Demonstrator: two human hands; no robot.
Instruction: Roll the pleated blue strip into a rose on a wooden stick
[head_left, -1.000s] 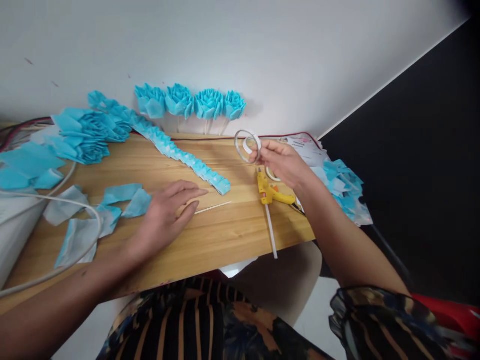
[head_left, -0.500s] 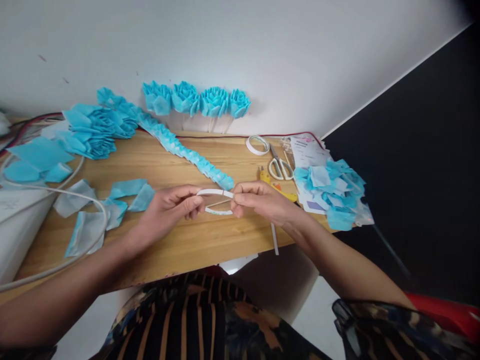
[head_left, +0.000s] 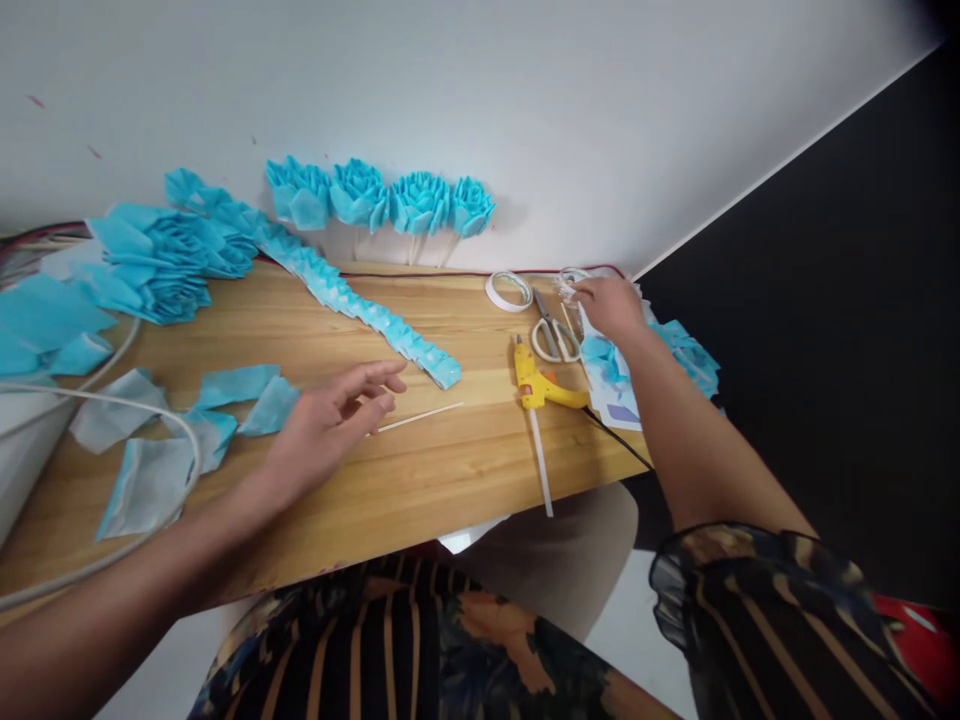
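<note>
My left hand (head_left: 341, 410) hovers over the wooden table with its fingers apart and nothing in it. Close to its fingertips lies a thin pale stick (head_left: 427, 413). My right hand (head_left: 611, 305) reaches to the table's back right, with its fingertips closed on a white tape roll (head_left: 574, 274) above papers. A second white tape roll (head_left: 509, 291) lies left of that hand, beside scissors (head_left: 553, 335) with white handles. Nearer me rests a yellow glue gun (head_left: 531, 385) with a white glue stick (head_left: 540, 465) sticking out. A pleated blue strip (head_left: 375, 318) stretches diagonally across the table.
Several blue fabric flowers on sticks (head_left: 420, 203) lean on the wall. More blue flowers (head_left: 169, 260) and cut fabric pieces (head_left: 146, 485) lie at left, crossed by a white cable (head_left: 191, 430). Blue scraps (head_left: 686, 355) and papers (head_left: 619, 400) sit at right.
My right hand has moved from the middle to the back right with the tape roll. My left hand has let go of the roll. The thin stick and glue gun show more fully.
</note>
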